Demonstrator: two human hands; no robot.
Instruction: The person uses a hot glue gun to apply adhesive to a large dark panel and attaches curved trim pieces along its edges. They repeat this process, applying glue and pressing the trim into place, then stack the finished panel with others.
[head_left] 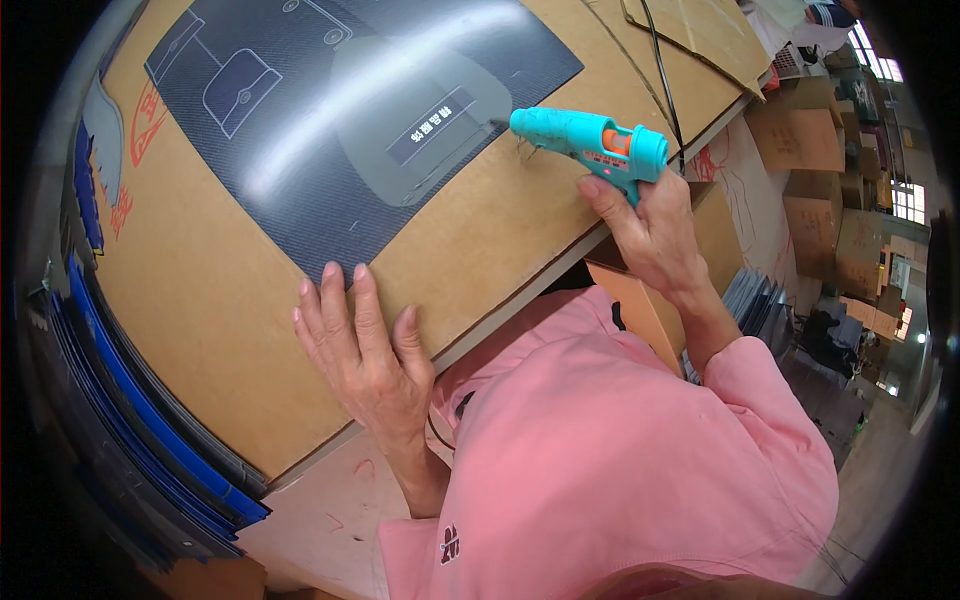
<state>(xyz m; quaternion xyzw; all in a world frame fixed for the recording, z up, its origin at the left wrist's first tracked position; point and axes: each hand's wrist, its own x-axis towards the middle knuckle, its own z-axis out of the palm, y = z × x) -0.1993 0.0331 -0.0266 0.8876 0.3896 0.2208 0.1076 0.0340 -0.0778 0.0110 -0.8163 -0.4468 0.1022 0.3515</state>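
A turquoise hot glue gun [570, 132] is gripped by its handle in my right hand [655, 225]. Its nozzle points left, just over the right edge of a glossy dark printed sheet [300, 200]. Line drawings of bags and a pale label cover that sheet, which lies on a brown tabletop [230, 350]. My left hand [365, 345] rests flat near the table's front edge, fingers spread, with the fingertips at the sheet's near corner. Thin strands of glue seem to hang below the nozzle.
Stacked blue and dark sheets [130, 430] stand along the table's left side. A black cord [660, 70] runs across the board at the back right. Cardboard boxes [800, 135] are piled to the right, and an open carton [640, 310] stands beside my right forearm.
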